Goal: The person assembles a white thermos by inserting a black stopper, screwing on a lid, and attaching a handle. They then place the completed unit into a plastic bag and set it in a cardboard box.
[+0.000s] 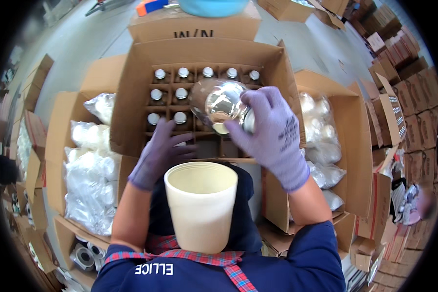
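gloved right hand [276, 131] clamped on a clear bottle [202, 101] above a box [199, 51] of capped bottles [181, 93]; left hand [159, 150] spread, ungripping, over it.

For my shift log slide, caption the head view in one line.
Purple-gloved right hand holding a shiny, transparent, rounded container over a divided brown cardboard box of silver-capped bottles.
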### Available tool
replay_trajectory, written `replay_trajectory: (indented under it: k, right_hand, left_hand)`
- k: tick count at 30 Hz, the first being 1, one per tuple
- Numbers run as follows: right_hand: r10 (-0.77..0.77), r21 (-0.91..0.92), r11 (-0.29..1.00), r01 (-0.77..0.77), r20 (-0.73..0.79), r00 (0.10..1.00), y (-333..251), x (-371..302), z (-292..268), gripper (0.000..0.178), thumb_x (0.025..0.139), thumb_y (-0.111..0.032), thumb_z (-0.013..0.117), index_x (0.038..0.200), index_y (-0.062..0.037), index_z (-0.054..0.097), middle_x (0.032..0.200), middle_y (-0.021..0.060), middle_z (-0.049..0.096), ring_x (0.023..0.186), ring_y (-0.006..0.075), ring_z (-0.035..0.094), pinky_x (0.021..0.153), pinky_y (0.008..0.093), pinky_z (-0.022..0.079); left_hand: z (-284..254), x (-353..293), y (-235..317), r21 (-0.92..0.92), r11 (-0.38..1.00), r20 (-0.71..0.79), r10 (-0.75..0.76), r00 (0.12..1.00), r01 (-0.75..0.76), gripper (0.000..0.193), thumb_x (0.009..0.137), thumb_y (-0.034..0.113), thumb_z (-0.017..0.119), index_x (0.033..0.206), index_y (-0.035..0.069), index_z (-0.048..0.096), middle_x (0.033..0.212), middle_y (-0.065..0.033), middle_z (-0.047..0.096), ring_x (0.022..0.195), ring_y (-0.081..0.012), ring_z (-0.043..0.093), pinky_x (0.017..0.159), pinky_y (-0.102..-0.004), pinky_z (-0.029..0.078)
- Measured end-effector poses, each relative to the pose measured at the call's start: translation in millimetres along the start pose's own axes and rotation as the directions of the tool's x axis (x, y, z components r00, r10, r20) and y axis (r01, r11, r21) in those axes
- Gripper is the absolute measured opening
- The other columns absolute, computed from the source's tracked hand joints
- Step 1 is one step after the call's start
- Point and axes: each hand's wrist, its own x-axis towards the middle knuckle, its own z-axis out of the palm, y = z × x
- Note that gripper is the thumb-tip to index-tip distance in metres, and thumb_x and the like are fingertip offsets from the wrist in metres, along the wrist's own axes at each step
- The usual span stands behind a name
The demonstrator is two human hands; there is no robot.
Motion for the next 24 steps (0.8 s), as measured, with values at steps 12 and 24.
replay_trajectory:
  k: [12, 24]
  right_hand:
    - [-0.110, 0.710, 0.566, -0.418, 0.568, 0.816, -14, 6, 51, 0.055, 0.092, -0.041, 0.069, 0.129, -0.0018, 0.061, 0.115, 0.0165, 0.068, 0.109, 0.0205, 0.064, 0.098, 0.0327, 0.049]
    - [0.117, 0.453, 0.247, -0.857, 0.863, 0.490, 3, -171, -70, 0.059, 0.088, -0.015, 0.074, 0.140, 0.0016, 0.053, 0.134, 0.0117, 0.060, 0.123, 0.0203, 0.058, 0.104, 0.0364, 0.048]
  left_hand:
    - [-51, -43, -26, 0.329, 0.867, 0.287, 0.285, 0.914, -0.374, 0.075, 0.102, 0.023, 0.051, 0.158, -0.005, 0.009, 0.150, -0.0170, 0.045, 0.140, -0.0234, 0.041, 0.118, -0.0324, 0.026]
    - [-31, -172, -88, 0.588, 0.588, 0.652, 0.061, 0.755, -0.556, 0.103, 0.074, 0.030, 0.087, 0.155, 0.002, 0.030, 0.156, -0.0254, 0.033, 0.148, -0.0383, 0.030, 0.119, -0.0429, 0.027]
